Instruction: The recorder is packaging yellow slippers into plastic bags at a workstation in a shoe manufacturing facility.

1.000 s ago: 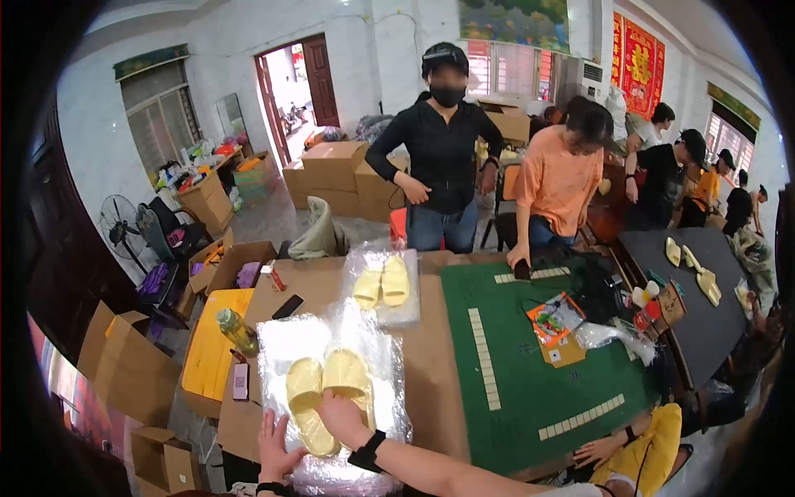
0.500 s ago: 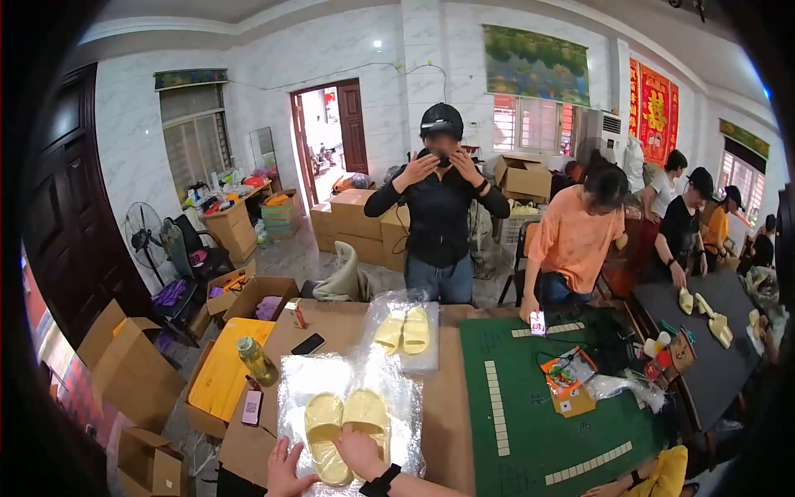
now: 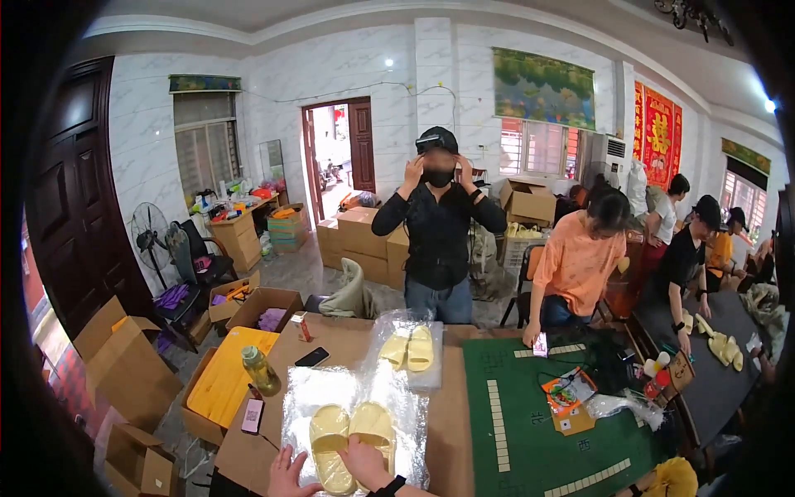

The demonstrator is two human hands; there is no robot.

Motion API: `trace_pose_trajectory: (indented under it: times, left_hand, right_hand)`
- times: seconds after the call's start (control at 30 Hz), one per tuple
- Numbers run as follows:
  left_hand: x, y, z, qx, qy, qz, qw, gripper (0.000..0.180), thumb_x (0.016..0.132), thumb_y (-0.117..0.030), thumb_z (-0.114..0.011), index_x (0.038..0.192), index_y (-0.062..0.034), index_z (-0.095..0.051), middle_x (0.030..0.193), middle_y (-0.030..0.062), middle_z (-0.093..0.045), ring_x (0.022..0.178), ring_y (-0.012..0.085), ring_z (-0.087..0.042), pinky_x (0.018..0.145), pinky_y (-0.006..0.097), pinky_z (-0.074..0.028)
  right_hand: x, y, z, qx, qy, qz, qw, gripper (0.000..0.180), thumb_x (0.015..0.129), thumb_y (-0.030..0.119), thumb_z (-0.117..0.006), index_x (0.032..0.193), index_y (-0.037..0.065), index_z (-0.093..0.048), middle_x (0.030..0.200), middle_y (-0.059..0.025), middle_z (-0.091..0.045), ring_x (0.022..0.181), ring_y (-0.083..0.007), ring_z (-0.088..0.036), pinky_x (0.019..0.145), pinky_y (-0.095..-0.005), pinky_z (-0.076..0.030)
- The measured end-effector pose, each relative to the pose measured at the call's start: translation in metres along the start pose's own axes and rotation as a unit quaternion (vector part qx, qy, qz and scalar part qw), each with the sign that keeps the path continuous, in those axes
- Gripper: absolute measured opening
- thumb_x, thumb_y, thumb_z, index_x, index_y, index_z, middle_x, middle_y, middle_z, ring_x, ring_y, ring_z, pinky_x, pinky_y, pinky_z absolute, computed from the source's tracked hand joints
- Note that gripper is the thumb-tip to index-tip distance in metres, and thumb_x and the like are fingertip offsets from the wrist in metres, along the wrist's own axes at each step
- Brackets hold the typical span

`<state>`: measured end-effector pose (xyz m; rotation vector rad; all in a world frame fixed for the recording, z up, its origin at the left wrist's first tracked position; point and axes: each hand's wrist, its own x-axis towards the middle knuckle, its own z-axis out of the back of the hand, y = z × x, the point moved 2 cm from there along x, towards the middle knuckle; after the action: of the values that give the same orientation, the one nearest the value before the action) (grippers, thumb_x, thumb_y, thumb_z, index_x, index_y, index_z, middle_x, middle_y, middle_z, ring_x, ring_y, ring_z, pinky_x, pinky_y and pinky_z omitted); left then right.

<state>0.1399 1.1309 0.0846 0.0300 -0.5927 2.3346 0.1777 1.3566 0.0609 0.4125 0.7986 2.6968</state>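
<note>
A pair of pale yellow slippers, a left one [image 3: 330, 443] and a right one [image 3: 372, 420], lies toes away on a clear shiny plastic sheet [image 3: 308, 388] at the near edge of the table. My left hand [image 3: 290, 474] rests flat with fingers spread on the plastic beside the left slipper. Over the inner side of the right slipper, my right hand [image 3: 364, 464] has its fingers curled and closed on it; the fingertips are partly hidden. Beyond them lies a second yellow pair [image 3: 407, 348], also on clear plastic.
Left of the plastic are a phone [image 3: 252, 416], a dark phone [image 3: 312, 357], a bottle [image 3: 261, 370] and a small box [image 3: 301, 327]. Open cartons [image 3: 128, 352] stand on the floor. A green mat [image 3: 530, 406] with tiles adjoins at right. A person [image 3: 439, 224] stands opposite.
The view has tilted up slightly, so the scene sits lower. My hands stay at the slippers. The person opposite has moved their hands from the mask up beside the head.
</note>
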Motion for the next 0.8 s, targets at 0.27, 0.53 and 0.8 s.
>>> trace_pose_trajectory:
  times: [0.27,0.53,0.8]
  left_hand:
    - [0.000,0.006,-0.001,0.024,-0.016,-0.028,0.999,0.092,0.070,-0.043,-0.083,0.148,-0.0125,-0.045,0.158,0.0228,-0.032,0.143,0.0440,-0.030,0.116,0.054,-0.028]
    - [0.000,0.006,0.002,0.008,-0.008,-0.030,0.999,0.090,0.072,-0.043,-0.082,0.148,-0.0111,-0.045,0.157,0.0247,-0.032,0.143,0.0449,-0.029,0.116,0.054,-0.026]
    - [-0.002,0.024,-0.014,-0.011,0.005,-0.027,1.000,0.093,0.078,-0.057,-0.075,0.151,-0.0117,-0.040,0.160,0.0239,-0.026,0.148,0.0423,-0.022,0.120,0.055,-0.019]
  right_hand:
    - [0.001,0.002,0.003,0.013,0.000,-0.009,1.000,0.044,0.096,0.044,-0.058,0.102,0.001,-0.055,0.074,-0.0190,-0.069,0.068,-0.0386,-0.069,0.059,-0.0484,-0.055]
    - [-0.006,0.008,0.008,-0.010,-0.009,-0.011,1.000,0.040,0.096,0.040,-0.059,0.108,0.002,-0.054,0.076,-0.0184,-0.068,0.072,-0.0371,-0.069,0.063,-0.0477,-0.056]
    - [-0.011,0.011,0.014,-0.009,-0.011,-0.024,1.000,0.043,0.095,0.043,-0.060,0.108,0.002,-0.055,0.073,-0.0181,-0.067,0.066,-0.0387,-0.067,0.057,-0.0471,-0.054]
